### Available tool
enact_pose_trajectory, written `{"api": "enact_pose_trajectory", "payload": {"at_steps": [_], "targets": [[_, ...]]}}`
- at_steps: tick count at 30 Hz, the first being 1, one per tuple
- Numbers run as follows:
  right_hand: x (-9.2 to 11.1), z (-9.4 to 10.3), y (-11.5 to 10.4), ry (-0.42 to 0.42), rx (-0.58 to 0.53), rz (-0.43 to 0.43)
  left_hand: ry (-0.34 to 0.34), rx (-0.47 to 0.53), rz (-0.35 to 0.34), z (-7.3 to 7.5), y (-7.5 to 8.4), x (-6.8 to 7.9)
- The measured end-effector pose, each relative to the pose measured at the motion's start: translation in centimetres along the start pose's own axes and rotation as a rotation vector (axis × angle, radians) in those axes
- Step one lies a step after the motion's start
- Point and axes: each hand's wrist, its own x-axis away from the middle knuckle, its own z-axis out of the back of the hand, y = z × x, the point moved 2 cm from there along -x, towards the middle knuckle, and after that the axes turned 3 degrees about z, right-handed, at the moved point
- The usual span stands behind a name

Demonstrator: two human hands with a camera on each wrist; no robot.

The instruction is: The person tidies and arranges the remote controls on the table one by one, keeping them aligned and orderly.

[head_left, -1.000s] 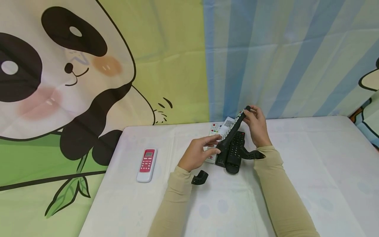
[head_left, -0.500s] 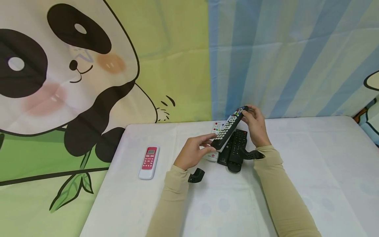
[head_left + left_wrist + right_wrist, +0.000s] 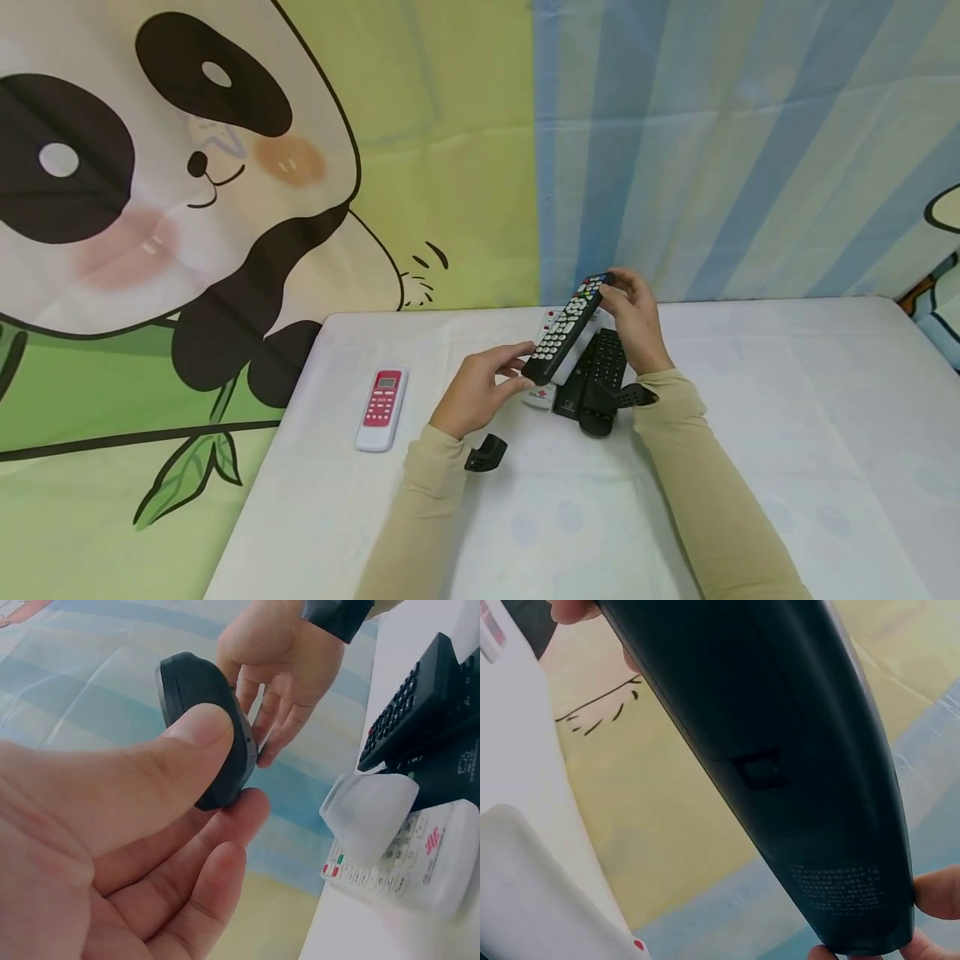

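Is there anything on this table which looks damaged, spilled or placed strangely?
Nothing looks spilled or visibly damaged. Slightly untidy, though: below the raised remote, a long black remote lies askew, partly over another black remote. The pink-panelled remote lies apart, on the person's left, which hardly seems odd.

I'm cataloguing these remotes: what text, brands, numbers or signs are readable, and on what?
No words or numbers legible.
Held black remote: back print, key labels too blurred.
White remote: red logo; key labels too small.
Flat black remote, rounded black remote: markings too small.
Red-and-white remote: labels too small.
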Motion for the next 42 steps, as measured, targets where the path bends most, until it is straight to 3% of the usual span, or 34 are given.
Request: {"api": "enact_pose_trajectory", "payload": {"at_steps": [8, 17, 32, 42], "targets": [[-0.1, -1.1, 0.3, -0.068, 0.039, 0.01, 0.052, -0.084, 0.022, 0.8, 0.3, 1.3], [0.0, -2.8, 0.9, -0.117, 0.084, -0.025, 0.095, -0.175, 0.021, 1.0, -0.3, 2.7], [0.4, -6.5, 0.1, -0.209, 0.158, -0.045, 0.162, -0.224, 0.072, 2.1, -1.2, 5.1], [0.7, -8.7, 1.1, -0.274, 0.227, -0.059, 0.192, -0.259, 0.123, 2.6, -1.9, 7.1]]}}
